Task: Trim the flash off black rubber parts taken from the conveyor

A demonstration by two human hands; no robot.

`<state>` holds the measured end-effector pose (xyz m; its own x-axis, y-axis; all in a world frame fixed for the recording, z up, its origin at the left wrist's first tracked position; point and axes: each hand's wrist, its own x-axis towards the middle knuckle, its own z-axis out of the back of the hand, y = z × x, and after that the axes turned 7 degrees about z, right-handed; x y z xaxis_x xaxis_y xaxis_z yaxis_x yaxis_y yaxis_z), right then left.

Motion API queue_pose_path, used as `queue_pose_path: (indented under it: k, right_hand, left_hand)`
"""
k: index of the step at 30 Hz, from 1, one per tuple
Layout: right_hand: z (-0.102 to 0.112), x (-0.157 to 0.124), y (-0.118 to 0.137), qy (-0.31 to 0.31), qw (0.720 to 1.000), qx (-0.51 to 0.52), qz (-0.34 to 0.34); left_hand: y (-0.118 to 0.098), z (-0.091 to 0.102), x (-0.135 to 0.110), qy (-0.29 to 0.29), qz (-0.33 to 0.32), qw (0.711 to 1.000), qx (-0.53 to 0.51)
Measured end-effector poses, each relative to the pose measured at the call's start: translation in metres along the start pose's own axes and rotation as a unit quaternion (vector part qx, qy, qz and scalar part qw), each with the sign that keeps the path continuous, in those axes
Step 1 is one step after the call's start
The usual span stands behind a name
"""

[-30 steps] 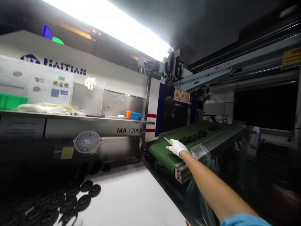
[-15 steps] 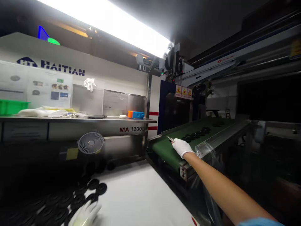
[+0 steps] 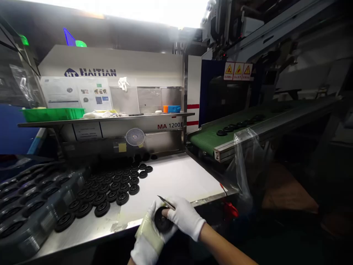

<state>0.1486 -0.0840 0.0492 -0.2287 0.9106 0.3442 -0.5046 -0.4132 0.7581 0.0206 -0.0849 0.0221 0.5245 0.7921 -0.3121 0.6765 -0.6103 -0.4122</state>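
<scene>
A black ridged wheel-like part (image 3: 160, 222) is held at the table's front edge by my left hand (image 3: 149, 235), its gloved fingers closed around it. My right hand (image 3: 185, 217), also in a white glove, grips a slim pointed knife (image 3: 164, 201) whose tip points up and left. The right thumb reaches onto the face of the part as well. Many more of these black round parts (image 3: 113, 196) lie in loose rows on the table to the left of my hands.
A white sheet (image 3: 179, 176) covers the worktop. At left stand stacked clear trays (image 3: 49, 209) holding black parts. The green conveyor belt (image 3: 205, 138) at right carries several black parts. Above are a shelf (image 3: 110, 118), a green bin (image 3: 52, 115) and a small fan (image 3: 135, 137).
My right hand has come back from over the conveyor to the table's front edge, knife still in it. Both hands now meet at a black part, and the view has swung down and left.
</scene>
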Motion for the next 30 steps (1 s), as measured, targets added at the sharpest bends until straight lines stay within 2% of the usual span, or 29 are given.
queue_pose_path:
  k: [4, 7, 9, 12, 14, 16, 22, 26, 30]
  right_hand:
    - [0.007, -0.006, 0.005, -0.034, 0.999, 0.037, -0.008]
    - [0.002, -0.006, 0.0, 0.008, 0.997, 0.067, -0.033]
    - [-0.006, -0.003, -0.005, 0.034, 0.997, 0.061, -0.041]
    - [-0.018, 0.009, -0.014, 0.023, 0.998, -0.063, -0.023]
    - [-0.025, 0.02, -0.019, 0.021, 0.987, -0.16, -0.012]
    - [-0.03, 0.031, -0.024, 0.034, 0.979, -0.203, -0.012]
    - [-0.041, 0.051, -0.037, 0.037, 0.972, -0.231, -0.011]
    - [-0.045, 0.049, -0.039, 0.046, 0.968, -0.246, -0.019]
    - [-0.054, 0.044, -0.04, 0.048, 0.969, -0.238, -0.034]
  left_hand:
    - [-0.021, 0.014, -0.013, -0.007, -0.024, 0.999, -0.038]
    - [-0.035, 0.018, -0.011, -0.008, -0.076, 0.995, -0.061]
    - [-0.043, 0.016, -0.003, -0.008, -0.087, 0.994, -0.06]
    - [-0.054, 0.013, 0.015, -0.043, -0.077, 0.995, -0.055]
    - [-0.061, 0.012, 0.029, -0.068, -0.095, 0.992, -0.053]
    - [-0.066, 0.014, 0.041, -0.072, -0.107, 0.99, -0.052]
    - [-0.072, 0.014, 0.059, -0.062, -0.095, 0.989, -0.097]
    - [-0.07, 0.017, 0.066, -0.038, -0.111, 0.988, -0.104]
    - [-0.069, 0.023, 0.075, -0.051, -0.12, 0.983, -0.131]
